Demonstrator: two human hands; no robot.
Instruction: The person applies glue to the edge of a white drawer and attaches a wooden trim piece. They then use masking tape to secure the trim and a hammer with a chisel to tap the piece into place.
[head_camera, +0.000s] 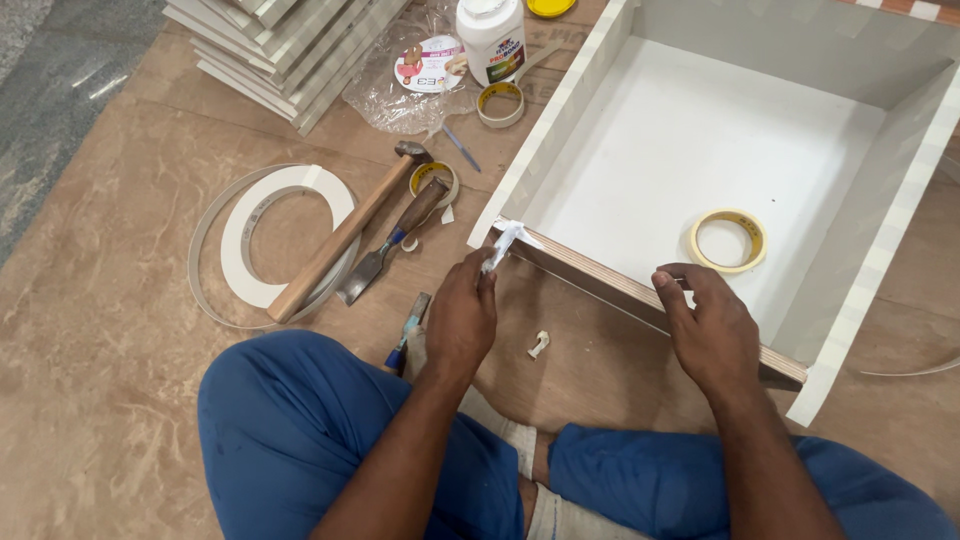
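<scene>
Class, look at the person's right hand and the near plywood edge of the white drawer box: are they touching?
Touching. The head view shows the right hand with fingers resting directly on the near plywood edge of the white drawer box, with no gap between them.

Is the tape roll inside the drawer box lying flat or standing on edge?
Flat. The tape roll lies on the box's white bottom, its open centre facing up.

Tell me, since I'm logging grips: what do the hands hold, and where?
Left hand pinches the tape strip by its free end; right hand rests on the drawer box front edge.
</scene>
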